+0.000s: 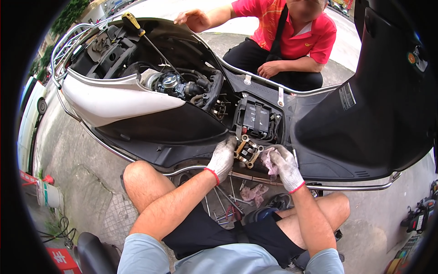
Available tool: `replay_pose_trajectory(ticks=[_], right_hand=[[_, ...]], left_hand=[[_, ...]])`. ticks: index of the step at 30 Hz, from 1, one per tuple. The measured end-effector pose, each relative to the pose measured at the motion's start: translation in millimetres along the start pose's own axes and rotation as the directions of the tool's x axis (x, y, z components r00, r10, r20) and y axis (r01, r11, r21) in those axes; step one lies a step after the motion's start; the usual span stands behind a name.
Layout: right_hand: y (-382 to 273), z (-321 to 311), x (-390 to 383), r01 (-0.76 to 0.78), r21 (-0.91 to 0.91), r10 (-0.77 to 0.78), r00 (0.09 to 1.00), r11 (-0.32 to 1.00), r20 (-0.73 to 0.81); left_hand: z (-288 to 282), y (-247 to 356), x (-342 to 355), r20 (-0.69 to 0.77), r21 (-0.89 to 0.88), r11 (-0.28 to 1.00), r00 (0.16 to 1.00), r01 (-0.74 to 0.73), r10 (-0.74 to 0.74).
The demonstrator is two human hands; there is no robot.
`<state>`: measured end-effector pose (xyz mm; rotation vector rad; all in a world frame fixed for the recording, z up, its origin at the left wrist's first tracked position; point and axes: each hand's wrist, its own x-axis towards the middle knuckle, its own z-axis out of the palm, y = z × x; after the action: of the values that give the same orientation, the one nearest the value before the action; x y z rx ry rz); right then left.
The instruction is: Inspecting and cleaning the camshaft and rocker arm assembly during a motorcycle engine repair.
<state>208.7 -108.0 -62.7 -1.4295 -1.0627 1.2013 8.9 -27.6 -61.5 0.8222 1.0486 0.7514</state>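
Gripping one metal part (247, 152), left hand (223, 157) fingers closed; right hand (284, 165) fingers pinching one pink rag (270, 162).

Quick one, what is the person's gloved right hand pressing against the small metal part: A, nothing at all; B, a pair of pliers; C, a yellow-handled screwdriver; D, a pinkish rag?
D: the right hand holds a pinkish rag against the metal part, which the left hand steadies.

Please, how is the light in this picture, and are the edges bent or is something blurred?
Head view: soft daylight, no hard shadows; pale pavement behind the person in red overexposed. Fisheye bends the chrome rail and leaves black corners. The centre is sharp: left hand holding the metal part, right hand holding the pink rag.
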Motion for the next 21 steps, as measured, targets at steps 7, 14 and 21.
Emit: replay_pose_trajectory(ticks=[7, 14, 21], right_hand=[[-11.6, -4.6, 0.6, -0.095, 0.169, 0.086, 0.994, 0.981, 0.061], [2.9, 4.9, -4.4, -0.034, -0.18, 0.063, 0.986, 0.983, 0.153], [4.3, 8.0, -4.2, -0.072, -0.105, 0.086, 0.987, 0.992, 0.139]], left_hand=[[-3.7, -1.8, 2.7, 0.009, 0.011, 0.999, 0.999, -0.041, 0.041], [-0.2, -3.0, 0.8, 0.014, 0.022, 0.999, 0.999, -0.029, 0.029], [-13.2, -25.1, 19.0, 0.028, 0.057, 0.996, 0.997, -0.075, 0.073]])
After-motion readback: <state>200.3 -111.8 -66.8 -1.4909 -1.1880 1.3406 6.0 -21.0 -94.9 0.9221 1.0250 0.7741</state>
